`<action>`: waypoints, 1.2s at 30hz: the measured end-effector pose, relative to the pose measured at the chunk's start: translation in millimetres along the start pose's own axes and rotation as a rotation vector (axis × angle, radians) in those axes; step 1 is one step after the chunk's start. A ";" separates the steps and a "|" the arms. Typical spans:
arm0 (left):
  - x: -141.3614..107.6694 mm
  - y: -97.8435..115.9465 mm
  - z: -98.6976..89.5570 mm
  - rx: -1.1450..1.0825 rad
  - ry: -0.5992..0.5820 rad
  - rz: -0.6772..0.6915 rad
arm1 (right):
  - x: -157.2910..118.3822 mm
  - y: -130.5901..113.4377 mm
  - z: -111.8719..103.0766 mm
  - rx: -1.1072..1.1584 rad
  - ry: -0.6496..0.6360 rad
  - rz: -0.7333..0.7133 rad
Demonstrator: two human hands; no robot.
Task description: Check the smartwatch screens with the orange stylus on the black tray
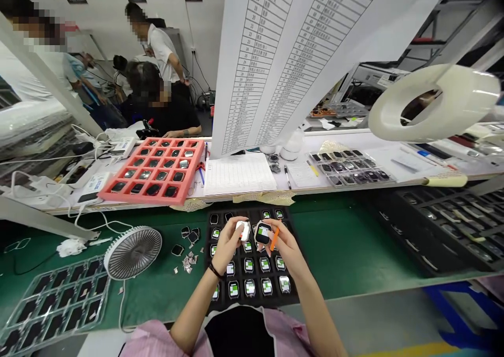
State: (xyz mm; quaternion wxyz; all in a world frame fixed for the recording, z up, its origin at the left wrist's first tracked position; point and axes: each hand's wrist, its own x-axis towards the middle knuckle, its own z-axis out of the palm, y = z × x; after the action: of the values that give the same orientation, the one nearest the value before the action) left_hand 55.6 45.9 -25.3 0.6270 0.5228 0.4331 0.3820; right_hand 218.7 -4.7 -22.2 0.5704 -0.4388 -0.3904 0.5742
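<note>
The left hand (226, 247) and the right hand (285, 252) are close together over a black tray (252, 303). The left fingers (234, 226) pinch a small white piece (243, 231). The right fingers (268, 226) pinch a black square watch body (263, 234) with a green and white sticker, and an orange stick (274, 239) sits in that same hand. The watch body is held in the air above the far part of the tray, and its face looks up. Its long side seems to run from near to far, with a small tilt. The orange stick leans, with its tip up and to the right.

The watch body is small and could slip out of the fingers and hit the rows of watch bodies (249, 265) below. A hard poke from the orange stick could scratch it. The small scraps (189, 260) on the left could get lost.
</note>
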 end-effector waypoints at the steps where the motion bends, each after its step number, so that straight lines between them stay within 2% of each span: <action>1: -3.6 2.4 1.1 0.007 0.013 -0.004 | -3.1 -1.5 0.2 -0.007 -0.013 0.001; 10: -23.1 10.4 7.6 -0.021 -0.052 0.100 | -22.8 -11.1 2.6 -0.015 -0.014 -0.043; 15: -27.6 15.6 10.9 -0.005 -0.034 0.114 | -31.0 -15.7 3.2 -0.009 -0.004 -0.044; 36: -36.1 22.2 2.1 -0.064 -0.065 0.078 | -34.3 -19.3 20.7 0.030 0.092 -0.080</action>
State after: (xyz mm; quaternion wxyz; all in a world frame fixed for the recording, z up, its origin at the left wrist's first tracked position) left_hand 45.0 15.2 2.0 0.6417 0.5310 0.3797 0.4026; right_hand 203.9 -37.0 4.6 0.6167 -0.4403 -0.3725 0.5358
